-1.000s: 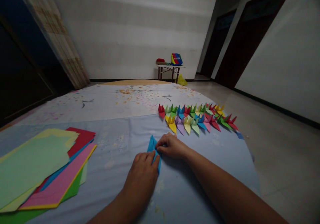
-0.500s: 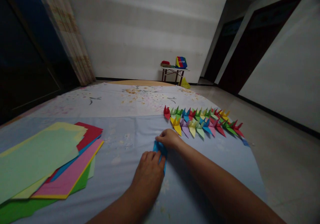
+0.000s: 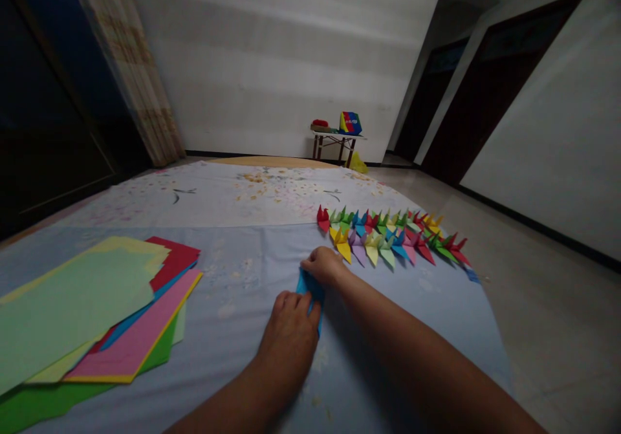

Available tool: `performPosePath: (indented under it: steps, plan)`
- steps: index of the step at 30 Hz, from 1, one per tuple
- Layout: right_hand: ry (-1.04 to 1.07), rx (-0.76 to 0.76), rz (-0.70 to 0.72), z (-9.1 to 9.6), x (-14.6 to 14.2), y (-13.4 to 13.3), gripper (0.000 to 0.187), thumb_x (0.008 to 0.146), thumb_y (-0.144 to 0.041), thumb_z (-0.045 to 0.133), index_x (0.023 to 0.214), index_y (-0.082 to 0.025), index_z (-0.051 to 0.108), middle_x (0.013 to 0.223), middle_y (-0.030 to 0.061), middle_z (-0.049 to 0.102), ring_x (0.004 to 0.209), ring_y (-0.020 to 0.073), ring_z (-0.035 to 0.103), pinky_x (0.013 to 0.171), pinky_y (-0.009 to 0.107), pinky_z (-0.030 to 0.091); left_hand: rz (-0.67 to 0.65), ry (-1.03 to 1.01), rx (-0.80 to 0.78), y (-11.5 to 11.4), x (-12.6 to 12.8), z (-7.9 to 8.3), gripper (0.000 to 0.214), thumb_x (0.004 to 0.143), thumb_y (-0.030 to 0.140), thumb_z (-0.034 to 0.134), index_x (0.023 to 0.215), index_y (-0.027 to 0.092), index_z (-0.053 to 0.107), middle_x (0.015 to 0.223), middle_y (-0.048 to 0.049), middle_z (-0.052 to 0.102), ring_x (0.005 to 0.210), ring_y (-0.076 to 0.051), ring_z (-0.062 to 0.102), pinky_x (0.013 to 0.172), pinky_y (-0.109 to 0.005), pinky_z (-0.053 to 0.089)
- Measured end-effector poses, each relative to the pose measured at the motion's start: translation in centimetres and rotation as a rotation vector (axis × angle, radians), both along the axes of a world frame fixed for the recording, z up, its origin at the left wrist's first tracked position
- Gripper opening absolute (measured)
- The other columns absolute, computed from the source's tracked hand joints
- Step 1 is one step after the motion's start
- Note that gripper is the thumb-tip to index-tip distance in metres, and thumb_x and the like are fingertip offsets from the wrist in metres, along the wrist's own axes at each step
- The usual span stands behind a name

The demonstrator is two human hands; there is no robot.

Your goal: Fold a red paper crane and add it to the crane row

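A folded blue paper piece (image 3: 307,287) lies on the pale blue cloth (image 3: 242,272) in front of me. My left hand (image 3: 291,334) rests on its near end, fingers curled down against the paper. My right hand (image 3: 324,266) presses on its far end with the fingers closed over it. Most of the blue piece is hidden under both hands.
Two rows of several folded paper cranes (image 3: 388,235) in many colours lie just right of my right hand. A fanned stack of coloured paper sheets (image 3: 92,311) lies at the left. A small table (image 3: 334,140) with bright things on it stands by the far wall. Bare floor lies to the right.
My right hand slid away from me along the blue piece and now covers its far tip, which stuck out a second ago. My left hand stayed on the near end.
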State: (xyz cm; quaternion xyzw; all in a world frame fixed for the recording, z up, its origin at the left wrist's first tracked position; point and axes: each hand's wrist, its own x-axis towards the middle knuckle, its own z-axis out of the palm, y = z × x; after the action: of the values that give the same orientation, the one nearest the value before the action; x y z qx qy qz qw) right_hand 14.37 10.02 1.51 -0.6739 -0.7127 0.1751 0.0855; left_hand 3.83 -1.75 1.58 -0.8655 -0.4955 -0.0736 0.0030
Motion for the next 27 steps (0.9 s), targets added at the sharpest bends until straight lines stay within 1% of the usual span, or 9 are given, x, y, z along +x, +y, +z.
performPosePath:
  steps: [4, 7, 9, 13, 14, 16, 20, 24, 27]
  plan:
    - [-0.007, 0.117, 0.034, -0.2, 0.6, -0.2, 0.027, 0.080, -0.039, 0.051, 0.085, -0.020, 0.070, 0.094, 0.0109, 0.067, 0.099, 0.0269, 0.052, 0.083, 0.040, 0.033, 0.003, -0.015, 0.007, 0.0, 0.0, -0.1, 0.033, 0.083, 0.013, 0.041, 0.110, 0.018, 0.058, 0.109, -0.0104, 0.060, 0.098, -0.026, 0.051, 0.092, -0.045, 0.034]
    - [0.062, 0.238, 0.032, -0.3, 1.8, -0.4, 0.024, 0.081, -0.034, 0.052, 0.092, -0.022, 0.069, 0.094, 0.0078, 0.065, 0.096, 0.0234, 0.051, 0.082, 0.037, 0.033, 0.010, -0.026, -0.001, 0.0, -0.1, -0.2, 0.033, 0.083, 0.014, 0.042, 0.112, 0.018, 0.058, 0.113, -0.0101, 0.059, 0.101, -0.026, 0.051, 0.094, -0.045, 0.034]
    - [0.145, 0.288, 0.041, -0.5, 2.5, -0.7, 0.023, 0.082, -0.032, 0.051, 0.094, -0.022, 0.068, 0.092, 0.0063, 0.065, 0.094, 0.0210, 0.051, 0.083, 0.035, 0.032, 0.010, -0.047, -0.007, 0.0, -0.1, -0.4, 0.033, 0.083, 0.015, 0.042, 0.112, 0.019, 0.057, 0.116, -0.0095, 0.059, 0.104, -0.026, 0.051, 0.095, -0.046, 0.032]
    - [0.224, 0.355, 0.205, -0.9, 3.4, -2.4, 0.017, 0.080, -0.032, 0.056, 0.090, -0.026, 0.070, 0.090, 0.0039, 0.063, 0.094, 0.0204, 0.048, 0.084, 0.035, 0.029, 0.028, -0.105, -0.011, 0.0, -0.3, -0.7, 0.032, 0.082, 0.015, 0.044, 0.110, 0.023, 0.058, 0.116, -0.0066, 0.059, 0.112, -0.025, 0.047, 0.101, -0.050, 0.024]
    - [0.224, 0.355, 0.263, -1.0, 3.5, -2.8, 0.017, 0.080, -0.031, 0.057, 0.091, -0.027, 0.069, 0.090, 0.0034, 0.062, 0.094, 0.0202, 0.047, 0.084, 0.035, 0.028, 0.037, -0.115, -0.013, 0.0, -0.4, -0.7, 0.031, 0.082, 0.015, 0.045, 0.109, 0.024, 0.059, 0.116, -0.0059, 0.059, 0.115, -0.025, 0.045, 0.101, -0.051, 0.022]
    - [0.211, 0.347, 0.320, -1.2, 3.7, -3.6, 0.018, 0.079, -0.029, 0.058, 0.094, -0.028, 0.069, 0.092, 0.0034, 0.061, 0.095, 0.0205, 0.046, 0.084, 0.036, 0.028, 0.043, -0.125, -0.013, 0.1, -0.5, -0.9, 0.031, 0.082, 0.017, 0.046, 0.109, 0.025, 0.059, 0.117, -0.0051, 0.059, 0.118, -0.026, 0.042, 0.102, -0.053, 0.019]
    - [0.200, 0.296, 0.361, -1.6, 4.2, -4.0, 0.021, 0.080, -0.028, 0.058, 0.100, -0.027, 0.067, 0.095, 0.0040, 0.060, 0.098, 0.0209, 0.045, 0.087, 0.037, 0.027, 0.031, -0.120, 0.007, 0.1, -0.6, -1.1, 0.032, 0.082, 0.017, 0.046, 0.111, 0.026, 0.057, 0.117, -0.0052, 0.059, 0.118, -0.026, 0.044, 0.103, -0.054, 0.017]
    - [0.220, 0.263, 0.397, -1.7, 4.7, -3.8, 0.022, 0.080, -0.030, 0.060, 0.101, -0.028, 0.066, 0.098, 0.0033, 0.060, 0.099, 0.0209, 0.044, 0.088, 0.038, 0.027, 0.052, -0.121, 0.013, 0.0, -0.7, -1.0, 0.034, 0.082, 0.018, 0.046, 0.115, 0.023, 0.054, 0.120, -0.0084, 0.058, 0.116, -0.025, 0.046, 0.102, -0.052, 0.020]
    - [0.223, 0.246, 0.407, -1.8, 4.9, -3.6, 0.022, 0.080, -0.031, 0.060, 0.101, -0.029, 0.066, 0.100, 0.0031, 0.059, 0.099, 0.0206, 0.044, 0.088, 0.038, 0.028, 0.047, -0.173, -0.001, 0.3, -1.2, -1.1, 0.038, 0.081, 0.020, 0.048, 0.119, 0.020, 0.050, 0.123, -0.0109, 0.055, 0.115, -0.024, 0.047, 0.100, -0.049, 0.023]
